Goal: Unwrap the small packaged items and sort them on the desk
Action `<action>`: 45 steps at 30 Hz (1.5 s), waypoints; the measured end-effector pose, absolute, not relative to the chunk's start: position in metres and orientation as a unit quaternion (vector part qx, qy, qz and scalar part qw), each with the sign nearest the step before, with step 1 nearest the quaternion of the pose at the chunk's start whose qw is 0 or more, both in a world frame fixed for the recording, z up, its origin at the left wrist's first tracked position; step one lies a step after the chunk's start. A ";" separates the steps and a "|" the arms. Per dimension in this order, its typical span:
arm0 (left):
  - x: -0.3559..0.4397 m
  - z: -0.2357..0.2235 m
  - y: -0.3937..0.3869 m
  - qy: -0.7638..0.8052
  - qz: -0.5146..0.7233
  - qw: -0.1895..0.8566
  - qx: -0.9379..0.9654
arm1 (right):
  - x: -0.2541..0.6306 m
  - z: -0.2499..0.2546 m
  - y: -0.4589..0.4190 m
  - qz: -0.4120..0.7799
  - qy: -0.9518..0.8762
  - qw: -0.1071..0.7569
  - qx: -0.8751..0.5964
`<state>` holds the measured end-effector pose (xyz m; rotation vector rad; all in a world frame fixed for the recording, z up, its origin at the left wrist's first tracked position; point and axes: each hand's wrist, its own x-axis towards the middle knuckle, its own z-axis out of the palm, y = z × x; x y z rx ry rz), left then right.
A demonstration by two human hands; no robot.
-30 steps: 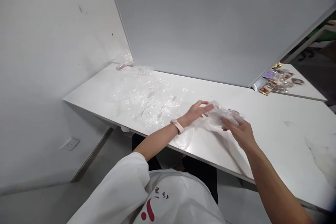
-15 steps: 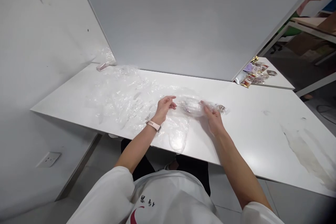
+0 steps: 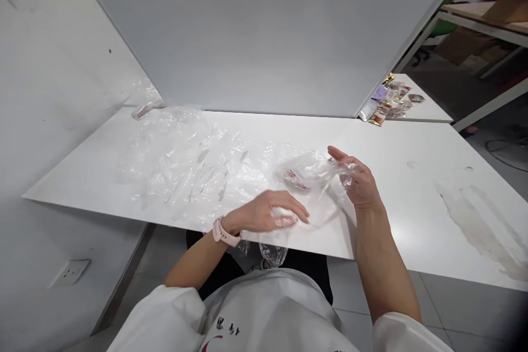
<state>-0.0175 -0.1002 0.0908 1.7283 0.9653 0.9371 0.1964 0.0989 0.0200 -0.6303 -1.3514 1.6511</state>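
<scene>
My right hand grips the gathered edge of a clear plastic bag above the table, index finger raised. A small white packet with red print shows through the film, left of that hand. Near the table's front edge is my left hand, with a pink wristband; its fingers stretch to the right, with thumb and fingers apart. Thin clear film lies against its thumb and runs toward my right hand. Below it, more clear plastic hangs over the front edge.
Crumpled clear bags spread over the left of the white table. A grey-white board stands along the back. Several small packets lie at the back right. A wall socket is at lower left.
My left hand has moved down toward the front edge. The bag in my right hand has gone from stretched between both hands to loosely draped. Some plastic now hangs over the edge.
</scene>
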 end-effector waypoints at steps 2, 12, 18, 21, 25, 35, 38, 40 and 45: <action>-0.005 0.096 -0.100 0.325 0.280 0.511 0.745 | 0.203 0.019 0.106 0.660 -0.509 0.466 -0.297; -0.009 0.062 -0.029 0.644 0.345 0.215 0.647 | 0.243 0.063 0.070 0.472 -0.653 0.505 -0.309; -0.008 0.036 0.003 0.661 0.380 0.284 0.581 | 0.219 0.054 0.021 0.266 -0.890 0.250 -0.273; -0.015 0.035 0.005 0.653 0.540 0.347 0.402 | 0.222 0.024 0.022 0.208 -0.874 0.268 -0.347; -0.032 0.034 0.009 0.595 0.648 0.461 0.116 | 0.231 0.000 0.029 0.267 -0.833 0.242 -0.419; 0.000 0.054 -0.050 0.655 0.586 0.162 0.448 | 0.222 -0.002 0.047 0.440 -0.703 0.276 -0.485; 0.020 0.042 -0.067 0.608 0.382 0.157 0.678 | 0.224 -0.005 0.055 0.460 -0.673 0.268 -0.513; 0.025 0.030 -0.071 0.601 0.255 0.161 0.740 | 0.229 -0.006 0.061 0.388 -0.695 0.251 -0.551; 0.018 0.013 -0.064 0.633 0.191 0.171 0.730 | 0.237 0.008 0.074 0.071 -0.780 0.293 -0.548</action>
